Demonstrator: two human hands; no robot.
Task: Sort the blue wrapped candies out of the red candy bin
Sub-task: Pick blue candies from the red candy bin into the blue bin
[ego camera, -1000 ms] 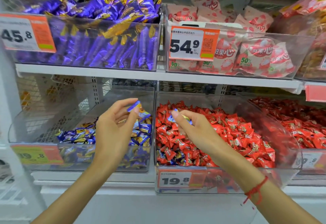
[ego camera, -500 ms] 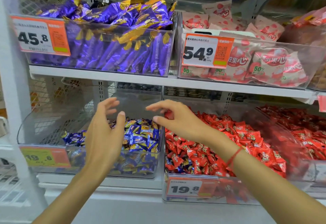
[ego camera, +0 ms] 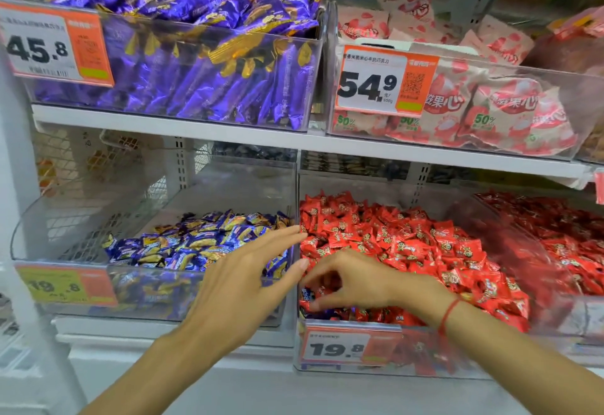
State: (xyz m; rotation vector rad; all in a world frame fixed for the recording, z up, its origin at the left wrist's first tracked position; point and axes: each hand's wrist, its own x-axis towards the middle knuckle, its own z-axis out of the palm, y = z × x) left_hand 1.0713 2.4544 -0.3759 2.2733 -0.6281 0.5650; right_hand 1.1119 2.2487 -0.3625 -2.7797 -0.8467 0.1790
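Observation:
The clear red candy bin (ego camera: 464, 359) on the lower shelf holds a heap of red candies (ego camera: 408, 244). At its front left corner a blue wrapped candy (ego camera: 306, 293) lies among them. My right hand (ego camera: 356, 284) reaches down there, its curled fingers and thumb pinching that candy. My left hand (ego camera: 242, 284) hovers with straight, spread fingers in front of the wall between the two bins and holds nothing. To the left, the blue candy bin (ego camera: 58, 218) holds a low pile of blue and gold candies (ego camera: 196, 244).
An orange 19.8 price tag (ego camera: 340, 347) hangs on the red bin's front. Another red-filled bin (ego camera: 555, 225) stands to the right. The upper shelf (ego camera: 228, 128) carries a bin of purple packs (ego camera: 209, 64) and one of pink packs (ego camera: 490, 110).
Both hands dropped their blue candies over the left bin. My right hand then went down into the red bin's front left corner, and my left hand moved right toward the divider.

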